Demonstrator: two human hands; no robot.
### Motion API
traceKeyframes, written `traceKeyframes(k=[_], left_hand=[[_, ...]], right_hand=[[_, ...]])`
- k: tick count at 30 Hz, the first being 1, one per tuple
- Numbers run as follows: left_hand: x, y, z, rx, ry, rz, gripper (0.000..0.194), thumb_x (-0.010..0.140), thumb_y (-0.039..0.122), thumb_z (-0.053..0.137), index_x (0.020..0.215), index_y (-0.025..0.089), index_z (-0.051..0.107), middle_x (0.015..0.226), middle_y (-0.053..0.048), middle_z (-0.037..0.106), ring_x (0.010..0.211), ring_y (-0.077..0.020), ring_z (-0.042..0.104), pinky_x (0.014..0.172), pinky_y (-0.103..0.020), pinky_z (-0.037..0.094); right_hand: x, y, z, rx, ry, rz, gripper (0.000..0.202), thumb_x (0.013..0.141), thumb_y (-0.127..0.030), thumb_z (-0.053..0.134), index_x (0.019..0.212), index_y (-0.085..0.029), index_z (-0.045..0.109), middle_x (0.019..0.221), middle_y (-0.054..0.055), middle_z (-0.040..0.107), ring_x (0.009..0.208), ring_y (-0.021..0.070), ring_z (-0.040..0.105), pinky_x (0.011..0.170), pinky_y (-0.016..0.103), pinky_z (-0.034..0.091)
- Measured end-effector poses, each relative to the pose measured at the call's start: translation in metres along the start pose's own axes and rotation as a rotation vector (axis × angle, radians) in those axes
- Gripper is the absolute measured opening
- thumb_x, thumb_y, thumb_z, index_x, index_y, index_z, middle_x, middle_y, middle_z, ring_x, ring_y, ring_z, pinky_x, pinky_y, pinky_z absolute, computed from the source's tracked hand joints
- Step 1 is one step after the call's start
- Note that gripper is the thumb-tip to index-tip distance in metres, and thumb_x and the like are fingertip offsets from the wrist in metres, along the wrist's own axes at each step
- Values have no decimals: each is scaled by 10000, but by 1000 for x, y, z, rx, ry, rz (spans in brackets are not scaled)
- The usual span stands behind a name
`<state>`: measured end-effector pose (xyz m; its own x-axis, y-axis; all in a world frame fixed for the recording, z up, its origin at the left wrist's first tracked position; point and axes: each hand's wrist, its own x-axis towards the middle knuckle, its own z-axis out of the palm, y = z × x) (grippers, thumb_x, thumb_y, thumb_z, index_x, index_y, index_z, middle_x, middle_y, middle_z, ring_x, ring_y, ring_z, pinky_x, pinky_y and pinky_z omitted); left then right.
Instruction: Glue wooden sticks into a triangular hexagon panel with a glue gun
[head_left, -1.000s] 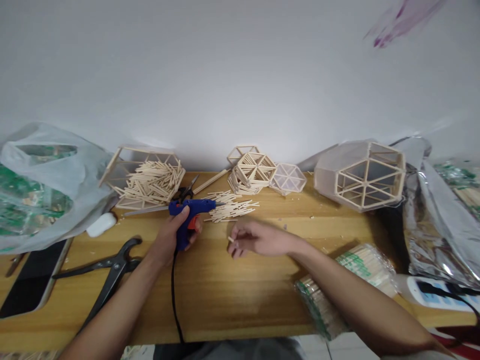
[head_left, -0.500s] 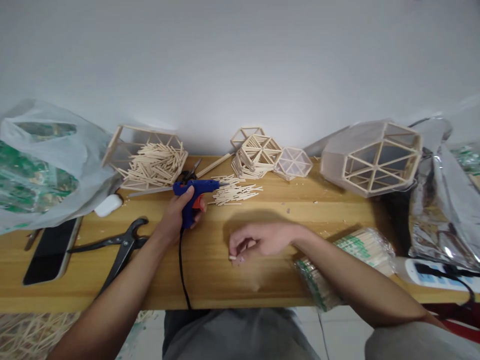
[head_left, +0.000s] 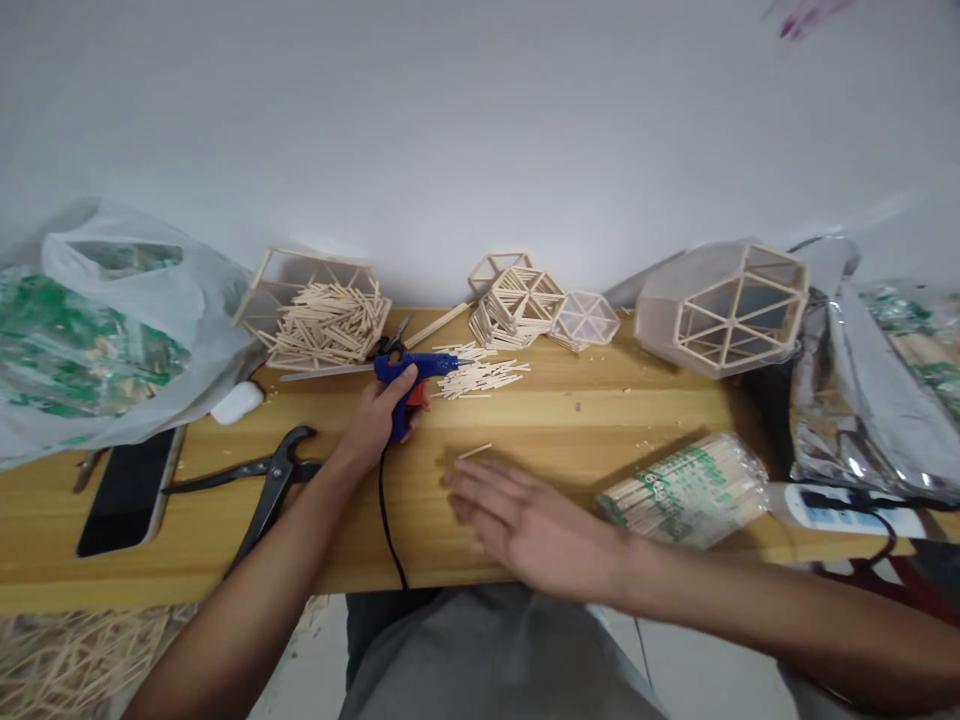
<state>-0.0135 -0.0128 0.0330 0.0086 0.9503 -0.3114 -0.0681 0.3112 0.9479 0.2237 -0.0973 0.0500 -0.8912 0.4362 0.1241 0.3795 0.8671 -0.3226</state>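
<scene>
My left hand [head_left: 384, 412] is wrapped around a blue glue gun [head_left: 416, 368] with an orange trigger, its nozzle pointing right over a loose pile of short wooden sticks [head_left: 484, 375]. A black cord runs from its grip to the table's front edge. Slightly blurred, my right hand [head_left: 517, 520] is spread palm down low over the wooden table, fingers stretched out to the left. Just beyond its fingertips lies one short wooden stick [head_left: 475, 451]. Whether the fingertips touch that stick, I cannot tell.
At the back stand a stick frame heaped with sticks [head_left: 330, 325], stacked hexagonal stick frames [head_left: 521, 305] and a paper-covered hexagonal frame [head_left: 727, 310]. Black pliers [head_left: 277, 485], a phone [head_left: 127, 490] and a plastic bag [head_left: 150, 340] lie left. Right are packaged sticks [head_left: 690, 490] and a power strip [head_left: 847, 510].
My right hand has gone from a closed pinch to stretched fingers, and a stick now lies before it. The left hand still holds the glue gun. The view has shifted slightly.
</scene>
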Motion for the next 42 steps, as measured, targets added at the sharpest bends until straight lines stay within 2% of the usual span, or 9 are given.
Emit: traceKeyframes(k=[5, 7, 10, 13, 16, 21, 28, 33, 42], left_hand=[[0, -2, -2, 4, -5, 28, 555, 780, 701, 702, 688, 155, 668, 485, 2, 544, 377, -99, 444, 328, -208, 340], [-1, -2, -1, 6, -19, 33, 551, 791, 695, 694, 685, 154, 667, 472, 6, 532, 370, -92, 430, 335, -204, 331], [-2, -4, 2, -4, -45, 47, 543, 805, 684, 683, 684, 155, 665, 473, 6, 533, 373, -89, 433, 343, -202, 315], [-3, -6, 6, -20, -61, 52, 531, 801, 674, 691, 685, 157, 662, 506, 1, 559, 383, -88, 443, 347, -208, 311], [-3, -8, 7, -31, -64, 84, 525, 796, 669, 697, 674, 160, 655, 537, -2, 576, 388, -85, 438, 347, -215, 304], [-3, -8, 3, -53, -77, 152, 480, 816, 613, 720, 683, 155, 671, 507, 13, 540, 392, -80, 429, 361, -208, 309], [-9, 4, -14, -445, -419, 37, 499, 727, 624, 757, 661, 146, 628, 596, -1, 564, 342, -63, 392, 288, -210, 256], [-11, 5, -17, -504, -482, 11, 457, 764, 575, 743, 686, 142, 619, 629, 2, 545, 362, -58, 390, 274, -191, 251], [-5, 1, -15, -417, -394, -30, 427, 760, 573, 692, 690, 161, 604, 568, 1, 527, 350, -75, 365, 290, -220, 231]], right_hand=[[-86, -55, 17, -40, -116, 63, 464, 1063, -277, 533, 1472, -59, 546, 1491, 172, 632, 1395, 261, 574, 1138, 410, 480], [-116, -67, 6, -140, -82, 181, 223, 1041, -161, 508, 1126, -126, 712, 1064, 134, 795, 974, 241, 755, 843, 371, 578], [-135, -72, -22, -287, -110, 316, 338, 1016, -100, 508, 711, -219, 592, 547, -7, 587, 410, 181, 539, 458, 342, 396], [-118, -67, -40, -288, -74, 344, 291, 1021, -106, 494, 781, -200, 630, 592, 14, 616, 453, 196, 567, 465, 345, 422], [-81, -60, -28, -158, -9, 285, 305, 1018, -63, 450, 1222, -94, 674, 976, 126, 787, 913, 254, 753, 811, 385, 603], [-10, -69, 33, -52, 33, 237, 659, 1046, -389, 593, 1537, 26, 448, 1598, 291, 471, 1518, 384, 429, 1203, 538, 451], [34, -87, 54, 443, 106, -136, 319, 1110, -335, 480, 1204, -151, 724, 1405, 64, 705, 1281, 119, 662, 1156, 187, 465], [26, -77, 58, 313, 181, 220, 303, 1076, -223, 496, 1264, -97, 698, 1429, 127, 689, 1422, 251, 557, 1269, 413, 394], [32, -81, 63, 197, -45, 124, 509, 1125, -338, 399, 1550, -69, 477, 1651, 126, 470, 1569, 231, 355, 1342, 398, 236]])
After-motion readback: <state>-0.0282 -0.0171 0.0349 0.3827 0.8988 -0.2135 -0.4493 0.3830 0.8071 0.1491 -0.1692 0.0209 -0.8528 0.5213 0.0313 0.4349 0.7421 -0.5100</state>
